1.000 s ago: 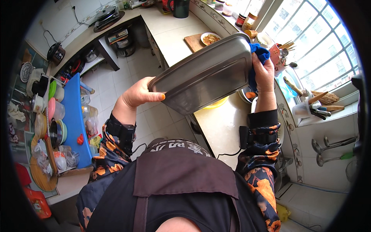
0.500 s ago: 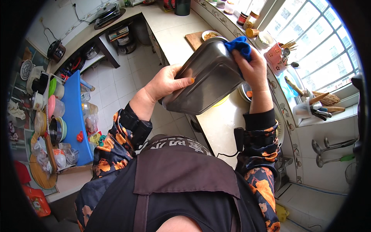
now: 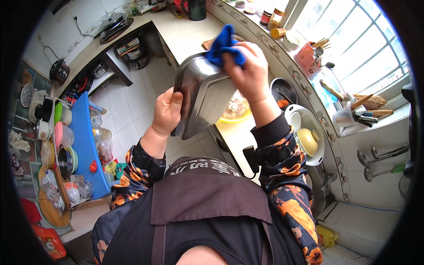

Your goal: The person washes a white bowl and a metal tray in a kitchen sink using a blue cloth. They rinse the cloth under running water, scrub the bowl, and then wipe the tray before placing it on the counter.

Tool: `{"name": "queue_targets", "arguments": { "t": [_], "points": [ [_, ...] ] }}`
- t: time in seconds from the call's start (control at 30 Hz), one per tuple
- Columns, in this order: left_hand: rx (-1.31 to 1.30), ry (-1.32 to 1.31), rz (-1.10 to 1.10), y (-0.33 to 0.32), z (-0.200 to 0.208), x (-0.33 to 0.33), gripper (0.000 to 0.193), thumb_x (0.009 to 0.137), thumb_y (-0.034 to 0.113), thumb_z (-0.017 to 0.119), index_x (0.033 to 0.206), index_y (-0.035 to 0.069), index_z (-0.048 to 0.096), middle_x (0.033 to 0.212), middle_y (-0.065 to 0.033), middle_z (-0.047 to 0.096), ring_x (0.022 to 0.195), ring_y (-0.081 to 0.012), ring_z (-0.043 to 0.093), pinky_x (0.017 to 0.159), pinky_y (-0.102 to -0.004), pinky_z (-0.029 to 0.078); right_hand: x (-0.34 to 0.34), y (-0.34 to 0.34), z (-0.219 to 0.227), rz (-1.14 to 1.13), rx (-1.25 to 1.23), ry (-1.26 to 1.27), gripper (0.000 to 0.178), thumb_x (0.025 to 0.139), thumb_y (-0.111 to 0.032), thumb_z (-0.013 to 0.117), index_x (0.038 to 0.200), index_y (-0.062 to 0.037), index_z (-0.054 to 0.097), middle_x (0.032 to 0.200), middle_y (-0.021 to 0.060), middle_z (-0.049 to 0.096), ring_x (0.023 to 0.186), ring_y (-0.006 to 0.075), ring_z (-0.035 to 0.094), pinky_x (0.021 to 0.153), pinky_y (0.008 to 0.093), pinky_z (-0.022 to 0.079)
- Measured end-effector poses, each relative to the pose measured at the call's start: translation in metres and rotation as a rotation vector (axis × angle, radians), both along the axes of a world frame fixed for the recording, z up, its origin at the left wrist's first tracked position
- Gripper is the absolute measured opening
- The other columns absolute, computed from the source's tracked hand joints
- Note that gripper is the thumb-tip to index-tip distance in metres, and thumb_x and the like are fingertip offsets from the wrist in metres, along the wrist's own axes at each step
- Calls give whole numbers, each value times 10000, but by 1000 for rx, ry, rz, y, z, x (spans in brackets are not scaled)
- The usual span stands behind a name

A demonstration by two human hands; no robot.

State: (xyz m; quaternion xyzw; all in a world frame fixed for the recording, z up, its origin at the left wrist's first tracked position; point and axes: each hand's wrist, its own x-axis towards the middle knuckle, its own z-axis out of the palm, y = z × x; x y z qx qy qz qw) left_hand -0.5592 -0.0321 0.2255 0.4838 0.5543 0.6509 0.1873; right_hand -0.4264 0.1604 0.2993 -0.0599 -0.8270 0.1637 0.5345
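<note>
A rectangular stainless steel pan is held up in front of me, tilted, its underside partly turned toward me. My left hand grips its left edge, thumb on the outside and the other fingers hidden behind. My right hand is closed on a bunched blue cloth, which presses against the pan's far rim at the upper right. Part of a yellow-rimmed bowl with pale food in it shows on the counter behind the pan.
Right of my right forearm stand a dark pan and a white colander with a yellowish bowl. A pink utensil holder and a knife holder line the windowsill. A blue board and crowded shelves are at left.
The pan has moved left and tipped more upright. My right hand and the cloth have moved left along with it. The bowl of food and the colander have come into view.
</note>
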Motion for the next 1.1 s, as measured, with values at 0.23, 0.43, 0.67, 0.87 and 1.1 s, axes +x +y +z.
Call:
{"name": "queue_targets", "arguments": {
  "t": [0.23, 0.43, 0.67, 0.87, 1.1],
  "points": [
    [27, 55, -25, -2, 3, -4, 441, 1016, 435, 491, 893, 28, 608, 681, 62, 518, 616, -45, 428, 543, -211, 346, -4, 0, -22, -10, -22, 143, 103, 792, -112, 682, 875, -52, 679, 917, 134, 651, 852, 323, 625, 784, 397, 498],
    [-97, -158, -109, -9, -13, -9, 391, 1037, 363, 477, 961, 13, 631, 733, 61, 546, 659, -39, 446, 572, -206, 366, -12, -58, 7, 176, 255, 4, 262, 664, -149, 750, 905, -101, 657, 997, 81, 608, 904, 286, 620, 793, 402, 505],
    [56, -41, -132, -17, 14, 1, 429, 995, 417, 537, 1023, 1, 640, 754, 66, 544, 681, -41, 442, 594, -197, 358, -6, 30, -41, 137, -321, 235, 170, 866, -136, 661, 1020, -62, 666, 936, 77, 668, 852, 227, 634, 799, 324, 485],
    [237, -122, -21, -20, 8, -15, 417, 977, 452, 549, 1021, 51, 655, 756, 67, 582, 663, -31, 488, 584, -185, 373, -18, -4, -103, 355, -1300, 130, 481, 940, -401, 597, 1194, 7, 616, 1073, 84, 671, 1005, 169, 590, 928, 304, 440],
    [263, -319, -54, -18, -4, -33, 582, 927, 543, 560, 1235, 49, 567, 1101, -37, 622, 969, -157, 581, 846, -297, 445, 0, -7, -148, 61, -878, -157, 407, 912, -380, 631, 1116, -28, 658, 1024, 143, 678, 995, 260, 619, 909, 371, 450]
  ]
}}
